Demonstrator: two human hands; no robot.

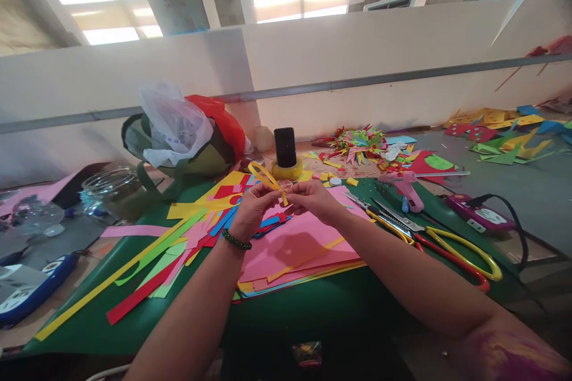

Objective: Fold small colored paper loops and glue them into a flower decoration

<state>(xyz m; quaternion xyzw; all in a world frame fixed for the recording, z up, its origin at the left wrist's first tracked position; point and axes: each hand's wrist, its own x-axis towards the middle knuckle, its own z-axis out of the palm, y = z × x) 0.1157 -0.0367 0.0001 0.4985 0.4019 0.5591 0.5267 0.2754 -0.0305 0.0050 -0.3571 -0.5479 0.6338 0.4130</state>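
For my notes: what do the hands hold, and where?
Both hands, left and right, pinch a looped yellow paper strip at its lower ends.

I find no text, label, brand or number that I can read here. The black phone (285,146) standing in its yellow holder shows me a dark blank face, and any markings on the blue-and-white device (27,290) at my left are too blurred to make out.
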